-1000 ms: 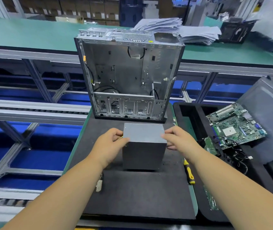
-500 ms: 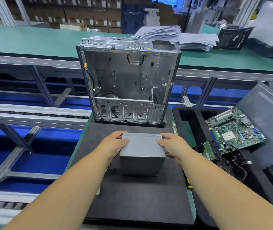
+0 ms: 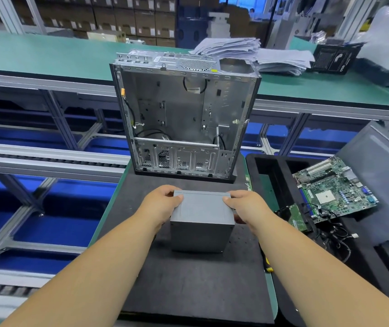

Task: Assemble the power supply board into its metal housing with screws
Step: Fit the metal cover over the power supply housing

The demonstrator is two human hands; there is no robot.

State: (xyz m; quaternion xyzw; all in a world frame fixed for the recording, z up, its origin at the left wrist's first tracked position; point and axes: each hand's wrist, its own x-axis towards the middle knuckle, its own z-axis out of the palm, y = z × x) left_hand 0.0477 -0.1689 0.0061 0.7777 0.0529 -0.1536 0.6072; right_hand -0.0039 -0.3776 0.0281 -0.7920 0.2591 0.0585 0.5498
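Only one view is given (head cam, wide-angle), so no overlap w/ a second view can be told. The scene is seen from above and behind the two forearms, looking forward and down. The left hand [image 3: 162,204] and right hand [image 3: 245,206] are caught near centre, close to the lens, on the grey box [image 3: 201,223]. Just beyond, the open metal case [image 3: 184,114] is faced front-on. The black mat [image 3: 188,286] fills the lower centre; straight rails bow toward the edges (lens distortion). The motherboard [image 3: 332,190] sits at right, the green bench [image 3: 47,55] far behind.
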